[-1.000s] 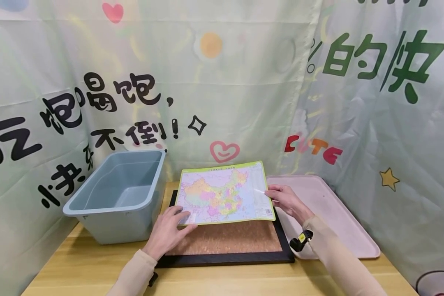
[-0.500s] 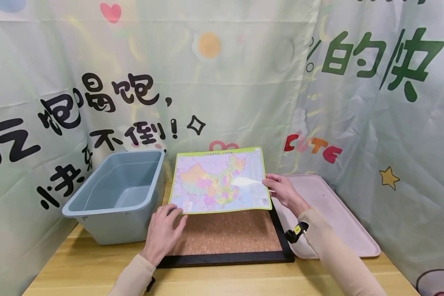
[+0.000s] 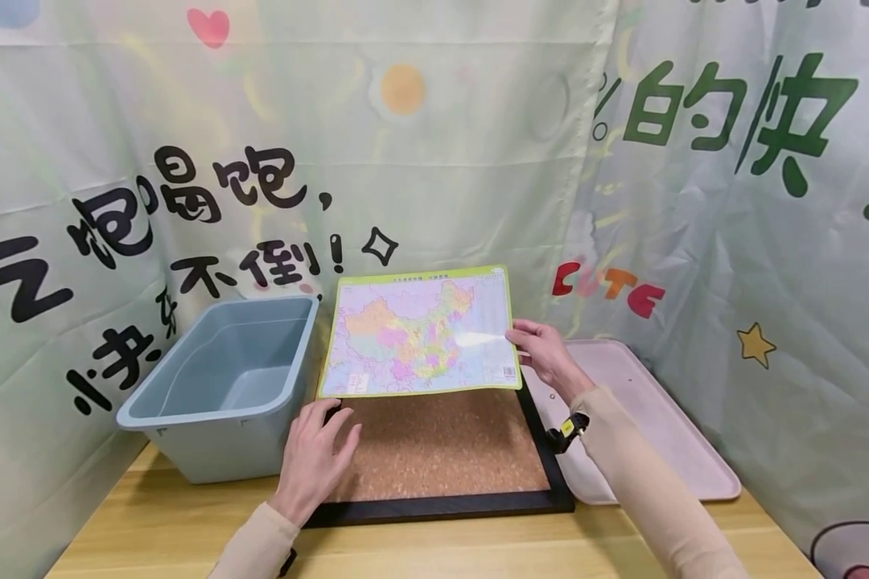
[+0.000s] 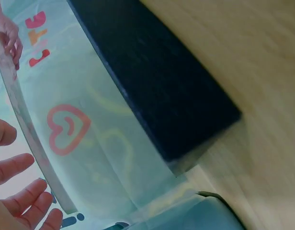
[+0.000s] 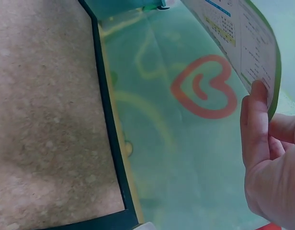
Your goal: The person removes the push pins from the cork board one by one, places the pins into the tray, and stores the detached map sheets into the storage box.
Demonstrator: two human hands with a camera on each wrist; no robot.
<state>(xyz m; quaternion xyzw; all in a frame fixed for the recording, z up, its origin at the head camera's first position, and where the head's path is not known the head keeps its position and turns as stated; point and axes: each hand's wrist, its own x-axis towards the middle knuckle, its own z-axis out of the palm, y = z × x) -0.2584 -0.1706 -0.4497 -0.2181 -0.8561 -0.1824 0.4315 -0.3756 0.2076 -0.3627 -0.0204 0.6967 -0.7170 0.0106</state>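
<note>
A map sheet [image 3: 413, 334] with a light green border is raised above a black-framed corkboard [image 3: 438, 454]. My right hand [image 3: 548, 355] pinches the map's right edge, fingers under it and thumb on top; the right wrist view shows this hand [image 5: 269, 158] on the curving sheet [image 5: 258, 45], whose printed underside faces the camera. My left hand [image 3: 311, 458] hovers over the corkboard's left side, its fingertips just below the map's lower left corner. In the left wrist view its fingers [image 4: 30, 199] are spread and loosely bent, and the sheet's thin edge [image 4: 35, 139] passes close by.
A deep blue-grey plastic bin [image 3: 220, 422] stands left of the corkboard. On the right lies a pale pink tray [image 3: 644, 426] with a few tiny bits on it. The wooden table [image 3: 434, 555] is backed by printed cloth [image 3: 442, 201].
The map has risen and shifted a little left, toward the back cloth, carried by my right hand. My left fingers, earlier at its lower left corner, now stand just below that corner.
</note>
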